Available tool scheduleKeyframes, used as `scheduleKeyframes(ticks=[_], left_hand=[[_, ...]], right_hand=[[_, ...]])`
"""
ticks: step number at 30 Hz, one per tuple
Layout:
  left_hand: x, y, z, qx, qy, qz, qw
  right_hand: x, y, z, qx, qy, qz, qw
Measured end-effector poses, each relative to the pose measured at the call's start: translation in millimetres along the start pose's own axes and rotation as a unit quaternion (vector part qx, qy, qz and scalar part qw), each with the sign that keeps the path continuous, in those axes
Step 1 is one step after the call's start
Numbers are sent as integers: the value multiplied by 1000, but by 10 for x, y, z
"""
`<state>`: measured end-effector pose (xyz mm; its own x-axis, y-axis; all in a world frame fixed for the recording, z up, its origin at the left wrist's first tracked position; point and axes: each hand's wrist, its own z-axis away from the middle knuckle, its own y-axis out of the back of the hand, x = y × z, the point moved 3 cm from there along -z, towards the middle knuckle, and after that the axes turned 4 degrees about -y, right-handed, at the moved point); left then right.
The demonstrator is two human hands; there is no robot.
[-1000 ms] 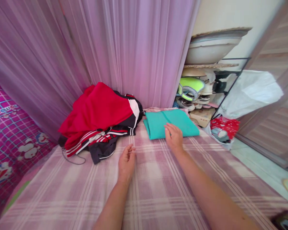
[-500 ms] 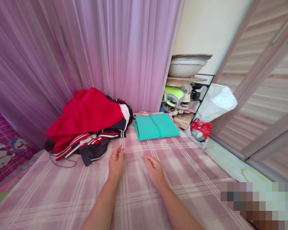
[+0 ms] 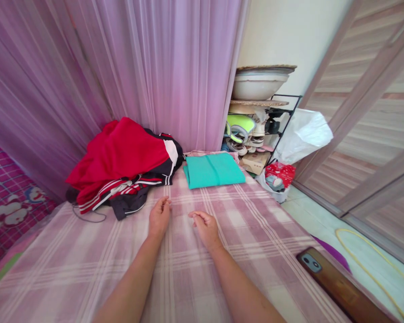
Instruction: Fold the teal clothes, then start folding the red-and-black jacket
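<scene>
View from the head camera over a bed covered by a pink-and-white plaid sheet [image 3: 222, 251]. The left hand [image 3: 159, 218] lies palm-down on the sheet, fingers loosely extended and empty, holding nothing. The right hand [image 3: 204, 226] rests just beside it, to its right, with the fingers loosely curled inward; it, too, grips nothing, and the two hands are near each other but apart. Ahead of the right hand, separated from it by a bare stretch of sheet, lies a folded teal garment [image 3: 212, 169], flat and squared, at the far edge of the bed. Ahead and to the left of the left hand sits a heap of unfolded clothes [image 3: 124, 166]: red fabric on top, dark pieces with red and white stripes beneath, and a thin cord trailing from its near left side. The heap lies just beside the teal garment; whether they touch cannot be told. Behind both hangs a sheer purple curtain [image 3: 138, 67]. Far to the right of the right hand, beyond the bed, a black wire rack [image 3: 272, 121] carries a white basin [image 3: 259, 83] and shoes. Near the right forearm, at the bed's right edge, lies a phone [image 3: 336, 285] in a brown case, camera side up.
</scene>
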<state>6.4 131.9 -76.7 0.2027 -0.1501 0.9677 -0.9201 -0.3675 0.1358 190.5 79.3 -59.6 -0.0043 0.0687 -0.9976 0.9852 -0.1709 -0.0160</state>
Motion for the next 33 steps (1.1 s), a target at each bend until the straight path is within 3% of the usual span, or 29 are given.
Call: scheduleKeyframes(ticks=[8,15,21,26,30,33], left_hand=[[129,1,38,5,-29,-96,995],[168,-3,55,11,-24,-104,994],[144,6,44,21,-10,-86,996],[131,20,-2,27,17,-63,997],[280,229,-275,56,22,-84,995],[615,578,-727,112,-1,-140,984]], right_hand=[[-28,40,-3,22,-10,-22,999],[1,37,-63,81,-19,-6,997],[24,90,-68,40,-49,-58,996],[50,120,-156,85,-50,-89,991],[87,142,-215,116,-47,-86,988],[99,143,-220,118,-42,-72,990]])
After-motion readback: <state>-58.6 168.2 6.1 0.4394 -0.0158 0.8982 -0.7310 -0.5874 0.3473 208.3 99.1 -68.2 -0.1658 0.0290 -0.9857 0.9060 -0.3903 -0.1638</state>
